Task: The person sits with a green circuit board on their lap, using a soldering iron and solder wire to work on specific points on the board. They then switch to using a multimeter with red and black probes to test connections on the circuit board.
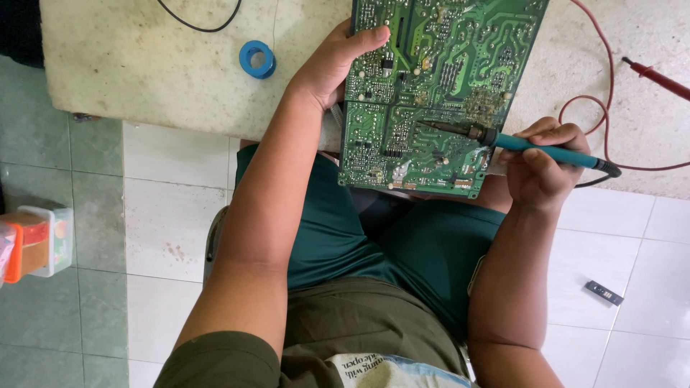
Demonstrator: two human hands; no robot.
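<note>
Green printed circuit board with silver solder tracks: top edge cut off by the frame; its left rim is covered by the left hand, whose fingers go out of sight behind it. Components too small to identify. Thin black cable loop: both ends cut off at top. Dark red probe with red lead: handle runs past the right edge. Translucent plastic container with orange contents: cropped at left.

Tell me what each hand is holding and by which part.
The left hand grips the green circuit board by its left edge. The right hand holds the soldering iron by its teal handle.
</note>
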